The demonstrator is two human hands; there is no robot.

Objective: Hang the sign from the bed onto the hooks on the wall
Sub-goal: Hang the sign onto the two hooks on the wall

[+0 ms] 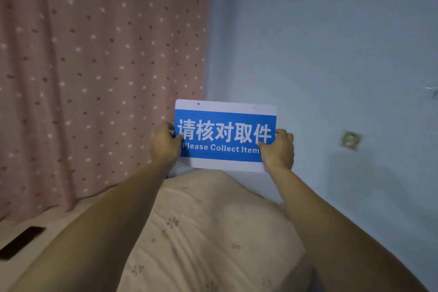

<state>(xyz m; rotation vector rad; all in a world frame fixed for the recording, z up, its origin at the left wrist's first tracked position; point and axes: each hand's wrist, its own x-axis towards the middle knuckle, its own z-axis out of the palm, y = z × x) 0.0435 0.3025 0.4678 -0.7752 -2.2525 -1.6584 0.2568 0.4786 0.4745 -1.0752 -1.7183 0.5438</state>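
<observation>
Sign (225, 135) held upright above the bed (201, 232), facing the viewer, left hand (166, 142) and right hand (278, 149) pinching its side edges, top holes kept clear for hooks (none visible on the wall (320, 54)).

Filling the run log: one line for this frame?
stage: sign lifted off bed | left hand: grips left edge | right hand: grips right edge | hooks: not visible

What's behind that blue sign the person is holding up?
Around the sign, held by the left hand and right hand, show the blue wall and the dotted pink curtain. Below is a folded quilt. Whatever lies directly behind the sign, hooks included, is covered.
</observation>
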